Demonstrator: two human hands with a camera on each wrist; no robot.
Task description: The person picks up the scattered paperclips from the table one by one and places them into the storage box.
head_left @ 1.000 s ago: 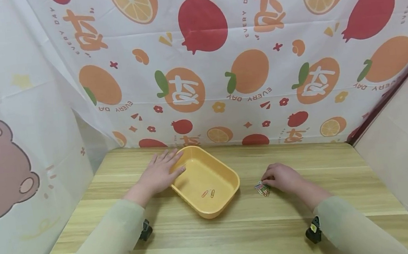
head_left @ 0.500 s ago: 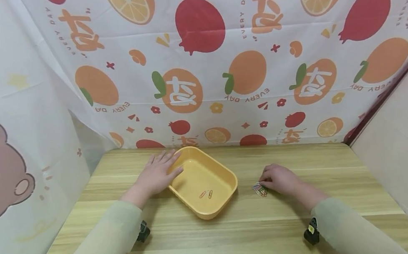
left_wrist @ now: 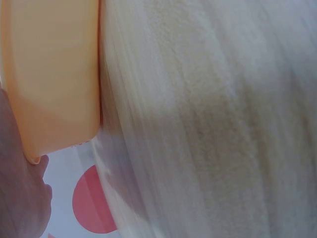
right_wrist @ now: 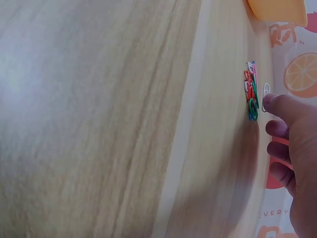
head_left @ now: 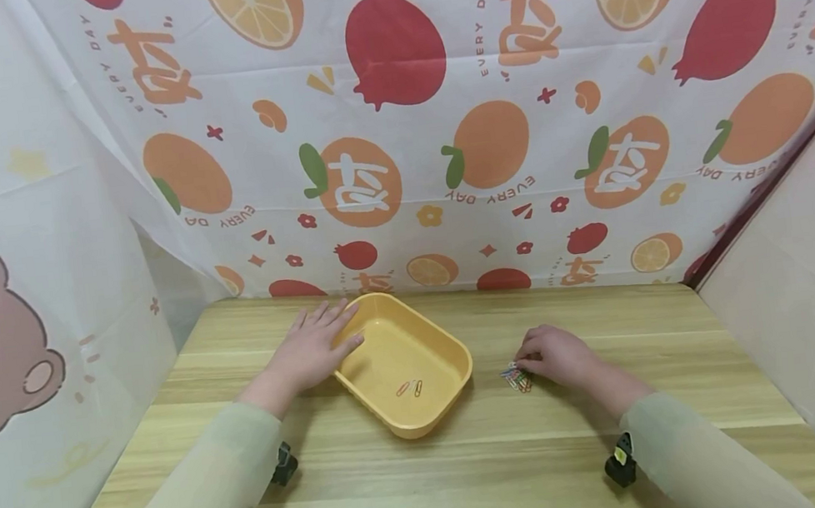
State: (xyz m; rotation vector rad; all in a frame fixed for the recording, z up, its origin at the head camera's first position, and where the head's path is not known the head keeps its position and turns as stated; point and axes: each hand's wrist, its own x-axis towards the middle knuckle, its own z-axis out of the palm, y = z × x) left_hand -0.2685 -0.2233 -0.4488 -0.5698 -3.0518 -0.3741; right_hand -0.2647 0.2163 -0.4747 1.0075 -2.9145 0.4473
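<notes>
My left hand (head_left: 313, 350) rests on the left rim of a yellow plastic tray (head_left: 427, 329), fingers extended. In the left wrist view, part of that hand (left_wrist: 22, 198) shows against the tray's outer wall (left_wrist: 54, 74). A few paper clips lie inside the tray, among them a reddish one (head_left: 403, 389) and a darker one (head_left: 419, 388). Right of the tray, my right hand (head_left: 558, 356) is at a small pile of colored paper clips (head_left: 518, 381). The right wrist view shows its thumb and index finger pinching a white paper clip (right_wrist: 266, 91) just beside the pile (right_wrist: 251, 91).
All of this is on a wood-grain table (head_left: 434, 486). A fruit-printed cloth (head_left: 412, 161) hangs behind the table's far edge. Pale sheets stand at the left (head_left: 85, 341) and right (head_left: 793, 260) sides.
The whole head view has shifted slightly left. Both hands keep nearly the same places, the left on the tray and the right at the paper clip pile.
</notes>
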